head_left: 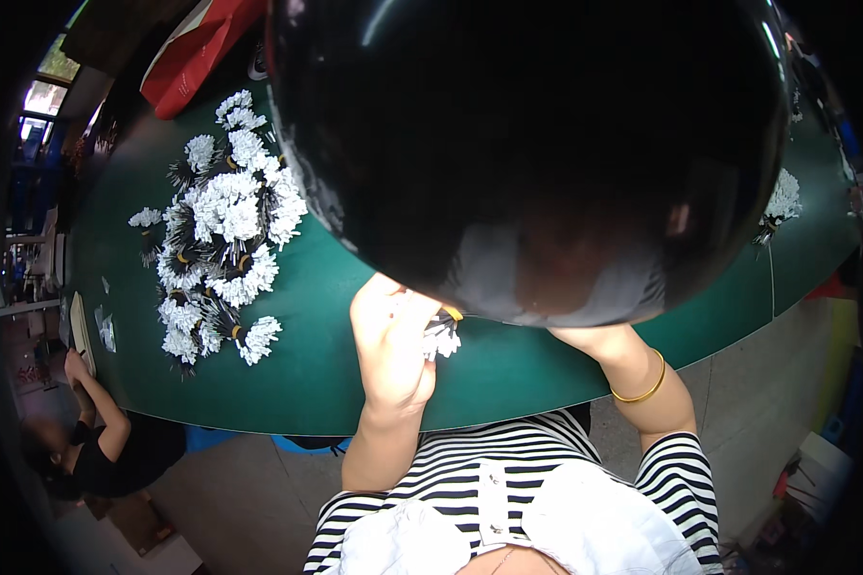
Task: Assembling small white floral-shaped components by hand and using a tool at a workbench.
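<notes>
My left hand (393, 335) is closed around a small bundle of black wires with white connector ends (441, 342), tied with a yellow band. My right hand (594, 337) reaches under a glossy black dome, like a lamp shade (527, 172), which hides its fingers. A gold bangle (642, 380) circles my right wrist. To the left on the green table (326, 383) lies a heap of similar wire bundles (225, 206), some showing yellow bands.
The dome covers much of the table's middle. Another wire bundle (782, 195) lies at the far right. A red bag (190, 72) stands at the back left. A person in black (125, 446) sits at the left end, near a pale flat board (80, 331).
</notes>
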Available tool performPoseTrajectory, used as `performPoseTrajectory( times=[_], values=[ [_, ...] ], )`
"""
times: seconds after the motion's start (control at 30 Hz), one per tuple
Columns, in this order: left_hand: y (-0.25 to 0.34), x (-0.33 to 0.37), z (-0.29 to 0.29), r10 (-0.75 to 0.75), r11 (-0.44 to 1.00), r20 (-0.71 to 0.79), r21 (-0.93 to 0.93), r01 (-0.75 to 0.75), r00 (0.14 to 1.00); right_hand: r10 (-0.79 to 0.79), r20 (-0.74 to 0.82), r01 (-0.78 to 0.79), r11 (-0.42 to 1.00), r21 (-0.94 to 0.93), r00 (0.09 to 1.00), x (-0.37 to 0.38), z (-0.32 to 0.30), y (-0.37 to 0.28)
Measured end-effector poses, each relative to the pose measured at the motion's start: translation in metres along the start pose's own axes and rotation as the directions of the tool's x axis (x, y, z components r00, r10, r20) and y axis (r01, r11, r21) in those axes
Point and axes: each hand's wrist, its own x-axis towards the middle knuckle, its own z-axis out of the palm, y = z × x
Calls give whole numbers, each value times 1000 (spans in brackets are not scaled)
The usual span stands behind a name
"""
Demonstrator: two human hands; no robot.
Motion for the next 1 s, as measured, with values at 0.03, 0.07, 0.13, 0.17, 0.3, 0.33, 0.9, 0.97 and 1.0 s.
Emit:
performPoseTrajectory(
  times=[0.03, 0.07, 0.13, 0.17, 0.3, 0.33, 0.9, 0.97, 1.0],
  values=[
    [0, 1, 8, -2, 1000, 35, 2, 2, 999, -149, -40, 138, 971, -194, 988, 1, -9, -5],
    [-1, 2, 15, -9, 1000, 59, -5, 10, 998, -249, 4, 242, 937, -251, 968, 4, -20, -9],
    [1, 1, 11, 8, 996, 28, 90, -10, 1000, -351, 72, 358, 902, -243, 933, 7, -14, -6],
    [0, 1, 5, 16, 995, 15, 97, -17, 1000, -338, 104, 353, 904, -240, 935, 8, -11, -4],
    [0, 1, 4, 45, 993, 69, 105, -52, 997, -313, 128, 336, 904, -264, 941, 10, -11, -11],
    [1, 1, 7, 31, 998, 30, 60, -32, 999, -310, 126, 333, 904, -267, 942, 9, -12, -11],
    [-8, 2, -3, 166, 951, 58, 254, -176, 984, -309, 123, 332, 893, -303, 943, 8, -12, -10],
    [-8, 2, -5, 177, 946, 55, 264, -186, 983, -310, 121, 333, 886, -322, 943, 8, -12, -10],
    [-8, 1, -6, 167, 946, 52, 275, -175, 985, -311, 121, 333, 885, -325, 943, 7, -11, -10]
  ],
)
